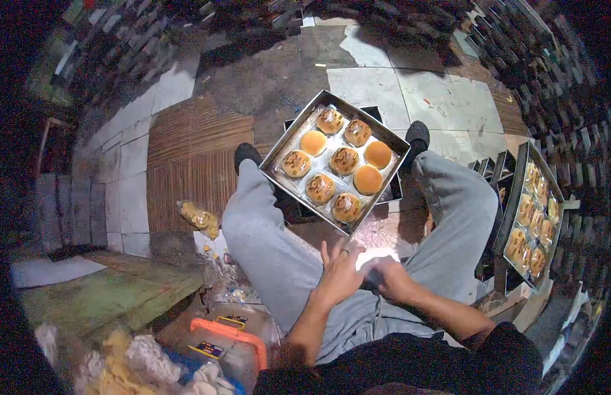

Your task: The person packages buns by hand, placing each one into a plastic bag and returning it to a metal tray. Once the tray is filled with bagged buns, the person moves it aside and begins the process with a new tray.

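Note:
My left hand [341, 271] is in front of my lap, with some fingers raised and spread. Its thumb side closes at the edge of a bright white piece [378, 255], too glaring to name for certain. Beside it my right hand [392, 279] is curled and blurred by motion; whatever lies in its fingers is hidden. Just beyond both hands a square metal tray [289, 186] rests on dark trays between my legs. In it sit several round buns: most, like this bun [344, 160], show dark printed patterns, while a few, like this plain bun [368, 180], are golden and unmarked.
On the right leans a second tray [511, 227] of printed buns, above stacked dark trays. At left are a low green bench [140, 289], a box with an orange handle [229, 332] and crumpled cloths [147, 359]. A yellowish bag [198, 217] lies by my left leg.

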The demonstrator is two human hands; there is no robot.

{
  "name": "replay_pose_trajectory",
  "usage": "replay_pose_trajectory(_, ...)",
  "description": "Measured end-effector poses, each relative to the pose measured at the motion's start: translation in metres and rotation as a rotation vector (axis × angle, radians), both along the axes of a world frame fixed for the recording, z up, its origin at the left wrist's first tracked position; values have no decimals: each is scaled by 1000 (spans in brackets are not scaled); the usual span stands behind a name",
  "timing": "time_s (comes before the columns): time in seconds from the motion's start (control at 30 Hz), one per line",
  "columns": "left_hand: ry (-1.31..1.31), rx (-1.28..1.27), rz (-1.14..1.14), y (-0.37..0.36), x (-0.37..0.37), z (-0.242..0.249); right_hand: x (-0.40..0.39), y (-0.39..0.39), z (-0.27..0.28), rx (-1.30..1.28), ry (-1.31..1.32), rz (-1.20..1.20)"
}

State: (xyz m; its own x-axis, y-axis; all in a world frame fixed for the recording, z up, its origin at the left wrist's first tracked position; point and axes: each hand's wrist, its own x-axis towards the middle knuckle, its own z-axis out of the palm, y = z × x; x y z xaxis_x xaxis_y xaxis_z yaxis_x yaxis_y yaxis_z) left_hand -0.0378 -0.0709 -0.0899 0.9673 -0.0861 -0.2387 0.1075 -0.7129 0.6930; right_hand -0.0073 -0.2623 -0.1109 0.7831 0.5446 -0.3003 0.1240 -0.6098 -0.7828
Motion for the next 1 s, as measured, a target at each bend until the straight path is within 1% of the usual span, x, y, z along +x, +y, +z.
replay_pose_trajectory(0.03, -6, 12, 0, -4, -1, -3, 10, -6, 6, 15, 4, 118)
replay_pose_trajectory(0.07, -93, -73, 64, -9, -2, -7, 21, -10, 11, 29, 7, 236)
replay_pose_trajectory(0.1, -177, -157, 126, -12, -3, -9, 37, -8, 26, 98, 17, 120)
replay_pose_trajectory(0.13, -109, -240, -11, 1, 0, -7, 59, -5, 50, 160, -144, 99)
replay_pose_trajectory(0.17, -112, -230, -6, 7, 7, 1, 75, -5, 76, 217, -301, 81)
replay_pose_trajectory(0.2, -123, -68, -37, 10, 16, 13, 80, -5, 99, 225, -299, 87)
replay_pose_trajectory(0.23, -134, 98, -74, 15, 23, 25, 82, -3, 119, 144, -193, 100)
replay_pose_trajectory(0.27, -138, 109, -77, 20, 32, 41, 80, 2, 129, 64, -91, 110)
replay_pose_trajectory(0.3, -357, 175, -94, 22, 40, 63, 71, 6, 127, 356, -289, 103)
replay_pose_trajectory(0.33, -571, 229, -112, 27, 45, 75, 67, 12, 119, 420, -373, 105)
replay_pose_trajectory(0.37, -574, 238, -108, 30, 46, 80, 65, 14, 113, 482, -453, 108)
replay_pose_trajectory(0.4, -559, 289, -124, 35, 45, 84, 62, 13, 113, 492, -455, 111)
replay_pose_trajectory(0.43, -545, 342, -144, 40, 46, 87, 62, 12, 113, 460, -422, 83)
replay_pose_trajectory(0.5, -518, 305, -109, 46, 39, 90, 66, 11, 110, 430, -392, 58)
replay_pose_trajectory(0.57, -396, 325, -101, 49, 28, 89, 69, 12, 104, 433, -273, -144)
replay_pose_trajectory(0.63, -392, 340, -49, 50, 25, 80, 68, 14, 114, 419, -308, -136)
replay_pose_trajectory(0.73, -384, 374, -62, 56, 23, 76, 63, 17, 121, 209, -58, 215)
replay_pose_trajectory(0.77, -449, 372, -121, 56, 23, 75, 57, 20, 120, 204, -59, 217)
replay_pose_trajectory(0.8, -513, 369, -178, 56, 24, 76, 50, 25, 117, 286, -151, 252)
replay_pose_trajectory(0.83, -518, 364, -173, 56, 27, 77, 48, 30, 112, 368, -247, 288)
replay_pose_trajectory(0.87, -523, 343, -167, 56, 29, 79, 50, 28, 103, 244, -47, 398)
replay_pose_trajectory(0.9, -524, 321, -163, 54, 29, 84, 50, 31, 96, 237, -41, 400)
replay_pose_trajectory(0.97, -517, 337, -198, 43, 31, 108, 51, 40, 83, 119, -494, 354)
replay_pose_trajectory(1.0, -575, 204, -150, 38, 32, 122, 65, 49, 80, 207, -437, 409)
